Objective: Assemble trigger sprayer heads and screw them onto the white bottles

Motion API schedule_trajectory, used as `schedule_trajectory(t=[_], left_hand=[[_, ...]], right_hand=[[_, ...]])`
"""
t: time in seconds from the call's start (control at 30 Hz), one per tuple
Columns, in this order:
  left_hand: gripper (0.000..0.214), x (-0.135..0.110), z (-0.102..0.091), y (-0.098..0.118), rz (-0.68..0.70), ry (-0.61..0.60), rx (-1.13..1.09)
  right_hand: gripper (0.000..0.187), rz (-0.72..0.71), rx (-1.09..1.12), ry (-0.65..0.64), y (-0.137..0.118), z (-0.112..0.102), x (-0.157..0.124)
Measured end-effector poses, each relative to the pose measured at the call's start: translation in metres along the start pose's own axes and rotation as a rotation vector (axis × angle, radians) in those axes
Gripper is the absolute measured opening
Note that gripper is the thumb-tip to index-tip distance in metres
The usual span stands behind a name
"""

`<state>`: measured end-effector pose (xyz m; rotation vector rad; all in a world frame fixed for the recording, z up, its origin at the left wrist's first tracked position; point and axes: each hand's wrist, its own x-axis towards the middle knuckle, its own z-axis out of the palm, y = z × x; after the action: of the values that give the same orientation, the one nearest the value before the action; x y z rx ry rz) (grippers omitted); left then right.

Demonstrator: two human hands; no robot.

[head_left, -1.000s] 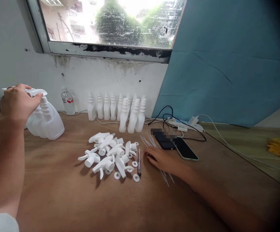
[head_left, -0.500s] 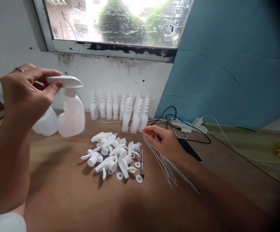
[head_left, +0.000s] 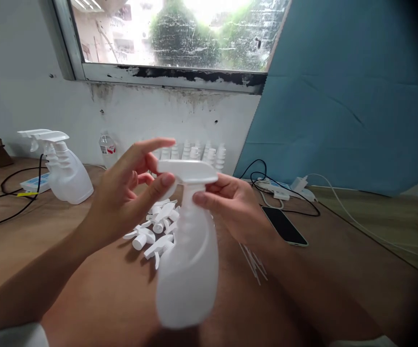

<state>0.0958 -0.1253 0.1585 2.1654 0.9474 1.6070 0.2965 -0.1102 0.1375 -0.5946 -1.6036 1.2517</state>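
Observation:
A white translucent spray bottle hangs upright in front of me, a white trigger sprayer head on top. My right hand is closed around its neck, thumb in front, just under the head. My left hand is at the nozzle end of the head; the index finger stretches above it, apart, and the thumb lies beside the nozzle. Whether the thumb touches it I cannot tell. Behind the bottle lies a pile of loose white trigger sprayer heads, partly hidden. Thin white tubes lie below my right wrist.
Spray bottles with heads stand at the left beside black cables. Small white bottles line the wall, mostly hidden. A clear labelled bottle stands by the wall. A phone and a power strip lie at the right.
The spray bottle has come from the left to the middle, nearer to me. My right hand has left the thin tubes and taken its neck. My left fingers have loosened from the sprayer head.

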Motion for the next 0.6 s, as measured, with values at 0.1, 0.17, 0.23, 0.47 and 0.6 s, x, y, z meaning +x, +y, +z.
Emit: schedule_trajectory(t=[0.1,0.17,0.23,0.47,0.6], left_hand=[[0.057,0.0,0.014,-0.012,-0.121,-0.214,-0.104],[0.063,-0.001,0.024,-0.019,-0.224,-0.388,-0.122],[0.068,-0.005,0.033,-0.024,-0.298,-0.495,-0.136],[0.06,-0.017,0.052,-0.032,-0.313,-0.491,-0.113],[0.059,-0.017,0.052,-0.035,-0.257,-0.475,-0.078]], right_hand=[[0.029,-0.081,-0.001,0.237,0.0,-0.014,0.007],[0.026,-0.13,0.006,0.392,-0.003,-0.021,0.012],[0.023,-0.158,0.017,0.477,-0.008,-0.025,0.016],[0.022,-0.191,0.048,0.44,-0.016,-0.033,0.016],[0.03,-0.179,-0.029,0.469,-0.014,-0.038,0.016]])
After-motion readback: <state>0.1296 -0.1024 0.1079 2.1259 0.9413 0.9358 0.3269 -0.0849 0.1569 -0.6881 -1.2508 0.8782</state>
